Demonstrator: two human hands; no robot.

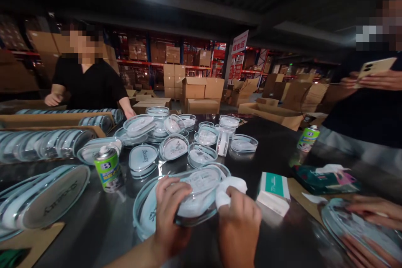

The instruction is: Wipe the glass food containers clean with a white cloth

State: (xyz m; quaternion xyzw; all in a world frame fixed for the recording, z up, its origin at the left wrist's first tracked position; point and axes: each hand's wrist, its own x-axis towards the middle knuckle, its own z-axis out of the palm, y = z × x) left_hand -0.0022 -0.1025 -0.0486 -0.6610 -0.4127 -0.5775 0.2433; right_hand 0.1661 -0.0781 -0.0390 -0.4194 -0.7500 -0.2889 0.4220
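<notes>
My left hand [172, 207] is closed round the left edge of a clear oval plastic case [201, 192] with a pale blue rim, held tilted above the table. A wad of white tissue [230, 187] is pinched in my right hand [238, 222] and touches the case's right edge. Beneath and to the left lies another oval case [141, 205], partly hidden by my left hand. Several more cases are heaped just beyond, among them one lettered case [174, 147]. A green spray can [107, 169] stands upright left of my hands.
A white and teal box [274, 192] sits right of my hands, near a tissue pack [326, 179] and a second spray can [307, 138]. At right, another person's hands [370, 222] hold a case. Rows of cases [47, 144] line the left. A person [89, 79] stands opposite.
</notes>
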